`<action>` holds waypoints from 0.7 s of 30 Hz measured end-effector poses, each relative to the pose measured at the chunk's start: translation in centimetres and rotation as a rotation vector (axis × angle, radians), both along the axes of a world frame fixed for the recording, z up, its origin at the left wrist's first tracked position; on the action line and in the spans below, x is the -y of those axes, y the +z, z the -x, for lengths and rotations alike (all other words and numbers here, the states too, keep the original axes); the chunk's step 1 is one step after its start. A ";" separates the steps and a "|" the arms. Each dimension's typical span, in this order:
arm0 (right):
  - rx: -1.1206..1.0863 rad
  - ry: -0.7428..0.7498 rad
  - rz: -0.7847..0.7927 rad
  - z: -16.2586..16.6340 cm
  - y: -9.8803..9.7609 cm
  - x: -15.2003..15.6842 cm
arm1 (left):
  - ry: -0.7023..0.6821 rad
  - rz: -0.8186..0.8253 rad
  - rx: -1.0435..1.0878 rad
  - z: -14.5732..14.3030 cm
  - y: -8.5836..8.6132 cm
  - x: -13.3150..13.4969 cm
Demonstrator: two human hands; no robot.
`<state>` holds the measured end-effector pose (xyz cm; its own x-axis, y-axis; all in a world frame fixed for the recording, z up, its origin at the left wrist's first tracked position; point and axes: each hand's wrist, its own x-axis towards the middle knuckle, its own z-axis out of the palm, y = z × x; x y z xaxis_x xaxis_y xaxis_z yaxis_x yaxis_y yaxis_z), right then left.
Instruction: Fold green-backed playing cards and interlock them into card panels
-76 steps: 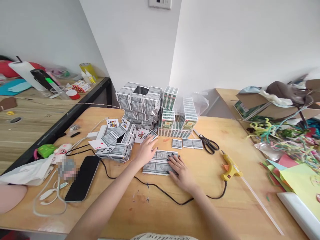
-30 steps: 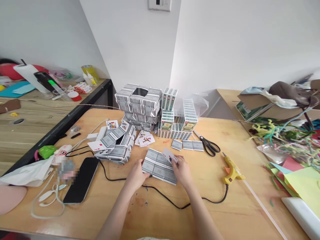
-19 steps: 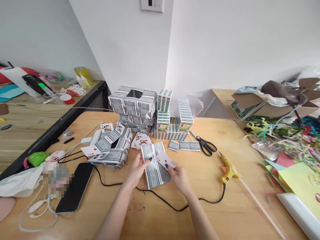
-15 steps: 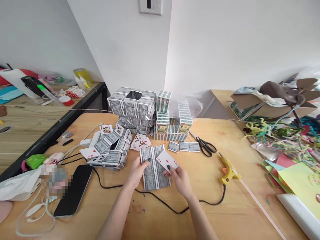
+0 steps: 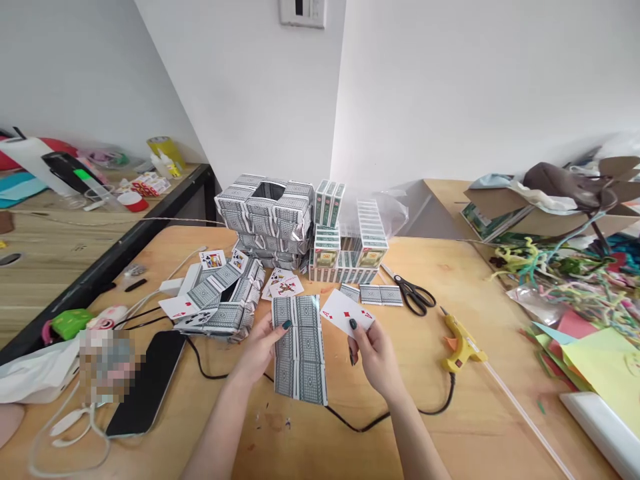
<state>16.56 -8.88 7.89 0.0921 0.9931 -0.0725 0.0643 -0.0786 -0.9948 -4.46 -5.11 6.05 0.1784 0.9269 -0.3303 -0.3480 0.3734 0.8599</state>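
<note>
My left hand (image 5: 260, 347) grips the left edge of a joined panel of face-down playing cards (image 5: 299, 348) and holds it upright above the wooden table (image 5: 465, 413). My right hand (image 5: 376, 355) pinches a single ace of diamonds (image 5: 346, 312), face up, just right of the panel. Behind my hands lie loose face-up cards (image 5: 281, 285) and a small strip of joined cards (image 5: 373, 294). Left of them sits a half-built box made of cards (image 5: 223, 300). A finished card box (image 5: 267, 212) stands against the wall beside stacked card packs (image 5: 350, 243).
Black scissors (image 5: 413, 293) and a yellow glue gun (image 5: 460, 337) lie to the right, the gun's black cable (image 5: 400, 410) running under my arms. A phone (image 5: 145, 383) and white cables lie at the left. Coloured paper (image 5: 595, 353) and pipe cleaners (image 5: 575, 280) crowd the right side.
Both hands lifted the card panel off the table and turned it upright. My right hand picked out the ace of diamonds and drew it away to the right.
</note>
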 end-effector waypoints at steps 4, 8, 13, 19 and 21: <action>0.038 0.043 0.023 -0.1 -0.4 0.1 | 0.013 -0.043 -0.061 0.2 0.1 0.1; 0.062 0.065 0.039 -0.4 -0.9 0.0 | 0.002 -0.101 -0.134 0.3 0.6 0.1; 0.144 0.133 -0.136 -2.0 -0.2 -0.2 | 0.083 -0.207 -0.235 0.4 1.5 0.5; 0.287 0.228 -0.431 -4.2 1.8 0.1 | 0.034 -0.696 -0.261 0.5 4.5 0.9; 0.340 0.221 -0.505 -4.5 2.3 0.2 | 0.023 -0.811 -0.344 0.6 5.5 0.9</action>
